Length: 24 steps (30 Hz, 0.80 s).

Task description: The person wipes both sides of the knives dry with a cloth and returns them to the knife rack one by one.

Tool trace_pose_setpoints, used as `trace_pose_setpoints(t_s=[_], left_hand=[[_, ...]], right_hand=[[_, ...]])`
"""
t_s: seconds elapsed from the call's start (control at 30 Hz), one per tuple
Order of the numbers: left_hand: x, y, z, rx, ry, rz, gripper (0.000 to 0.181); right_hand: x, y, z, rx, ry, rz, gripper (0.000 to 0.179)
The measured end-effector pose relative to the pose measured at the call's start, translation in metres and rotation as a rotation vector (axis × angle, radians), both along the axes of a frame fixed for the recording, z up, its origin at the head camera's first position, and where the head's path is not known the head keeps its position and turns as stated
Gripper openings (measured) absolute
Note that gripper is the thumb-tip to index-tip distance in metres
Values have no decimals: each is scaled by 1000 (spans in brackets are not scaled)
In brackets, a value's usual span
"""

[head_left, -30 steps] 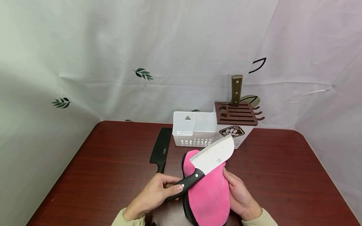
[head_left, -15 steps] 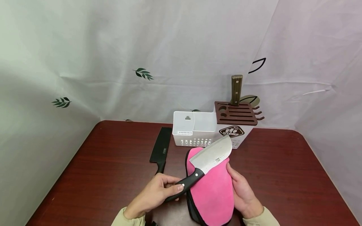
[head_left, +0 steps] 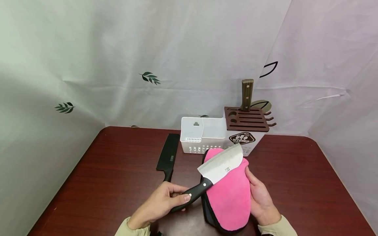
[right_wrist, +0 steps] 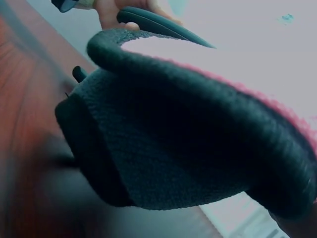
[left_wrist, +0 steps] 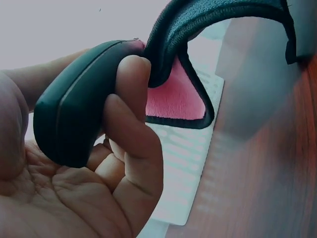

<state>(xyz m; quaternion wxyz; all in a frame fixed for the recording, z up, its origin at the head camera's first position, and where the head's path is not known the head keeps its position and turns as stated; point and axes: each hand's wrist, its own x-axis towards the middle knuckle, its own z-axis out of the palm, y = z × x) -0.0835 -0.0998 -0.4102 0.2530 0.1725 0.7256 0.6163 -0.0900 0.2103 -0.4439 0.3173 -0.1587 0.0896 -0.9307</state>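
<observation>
Bench carries white rack near far edge. Pink cloth is in front of rack; fingers of right hand pinch its right edge. Steel knife crosses cloth, fingers of left hand grasping it; blade contact with cloth unclear. Black knife lies on bench, left of rack. Wood handle stands in rack.

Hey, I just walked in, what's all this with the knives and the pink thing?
A person is handling a silver knife and a pink cloth with dark edging. The left hand grips the knife's dark handle; the right hand holds the cloth behind the blade. A black knife lies on the table, and a wooden-handled knife stands in the white holder.
</observation>
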Motion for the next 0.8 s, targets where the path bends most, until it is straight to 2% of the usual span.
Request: trace_pose_setpoints(t_s=[0.2,0.4,0.57,0.8], left_hand=[[-1,-3,2,-15,-15,-8,23],[-3,-5,2,-26,18,-20,25],[-5,-8,1,7,44,-26,24],[-7,-12,-2,59,30,-37,25]], right_hand=[[-2,6,1,-52,-10,-27,71],[-4,12,0,-37,-21,-29,72],[-6,19,0,-29,-23,-46,71],[-8,29,5,-58,-45,-93,70]])
